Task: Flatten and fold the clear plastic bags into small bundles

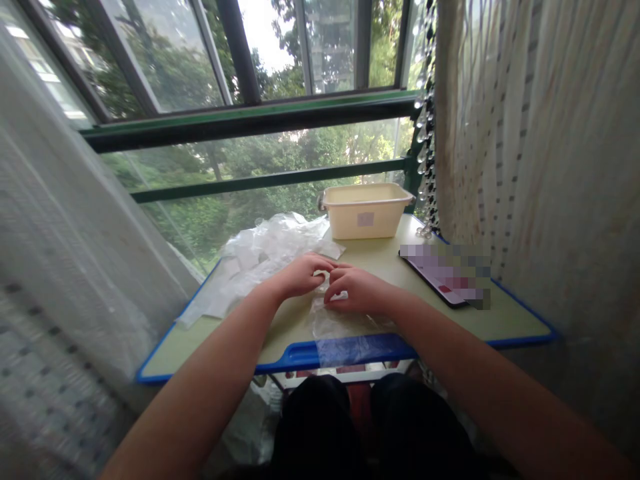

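Observation:
My left hand (304, 275) and my right hand (357, 291) meet over the middle of the small table, fingertips close together. A clear plastic bag (333, 327) lies beneath them and hangs over the table's blue front edge. The right fingers are curled and pinch the bag near its upper part. My left fingers bend in at the same spot, pressed together on the film; their tips are partly hidden by the right hand. Left of my hands, a loose pile of clear plastic bags (270, 243) spreads to the table's far left side.
A cream plastic bin (367, 220) with a small label stands at the back of the table (510, 327). A phone-like flat object (440, 273), blurred out, lies at the right. Curtains (560, 167) hang on both sides, with a bead string (426, 140) by the window.

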The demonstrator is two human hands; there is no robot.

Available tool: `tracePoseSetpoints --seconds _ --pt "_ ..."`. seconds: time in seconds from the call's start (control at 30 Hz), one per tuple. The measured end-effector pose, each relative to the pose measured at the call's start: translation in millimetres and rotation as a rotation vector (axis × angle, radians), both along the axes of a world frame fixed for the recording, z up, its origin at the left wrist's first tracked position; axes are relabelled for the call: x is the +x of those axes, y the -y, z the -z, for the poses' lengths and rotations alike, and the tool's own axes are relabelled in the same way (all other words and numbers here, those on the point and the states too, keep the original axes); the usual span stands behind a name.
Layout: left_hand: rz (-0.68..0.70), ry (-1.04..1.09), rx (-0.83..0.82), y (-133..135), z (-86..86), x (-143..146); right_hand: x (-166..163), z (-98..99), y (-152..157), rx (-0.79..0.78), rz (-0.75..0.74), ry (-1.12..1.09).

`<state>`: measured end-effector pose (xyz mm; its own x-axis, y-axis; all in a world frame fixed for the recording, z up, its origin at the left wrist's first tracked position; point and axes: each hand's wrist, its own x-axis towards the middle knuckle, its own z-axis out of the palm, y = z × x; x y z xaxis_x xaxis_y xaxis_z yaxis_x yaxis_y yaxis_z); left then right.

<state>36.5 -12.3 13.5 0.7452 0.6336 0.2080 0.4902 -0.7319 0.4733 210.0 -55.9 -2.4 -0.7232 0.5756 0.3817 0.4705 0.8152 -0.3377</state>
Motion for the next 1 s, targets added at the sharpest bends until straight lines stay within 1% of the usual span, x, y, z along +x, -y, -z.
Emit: tracePoseSetpoints --seconds 0.1,0.2,0.27,0.4,0.6,0.8,1.0 --pt "0.05 -0.036 -0.039 -2 3.7 2 0 -1.0 -2 0.015 0.013 -0.012" --pt "0.009 -0.07 -0.098 -3 7.6 2 5 -2.0 -4 0.025 0.031 -0.019" --pt "-0.022 -0.07 -0.109 -5 10.3 2 9 -1.5 -5 0.041 0.028 -0.034" --pt "-0.024 -0.074 -0.109 -7 13.1 2 15 0.6 -8 0.046 0.014 -0.053" --pt "-0.006 -0.052 -0.155 -3 9.2 1 24 -1.6 -8 0.04 0.039 -0.035" --pt "0.081 -0.115 -0.275 -5 3.6 -5 32 -2.7 -10 0.026 0.065 -0.004" --pt "0.082 -0.136 -0.285 -5 3.0 -7 34 -4.0 -10 -0.019 0.096 0.036"
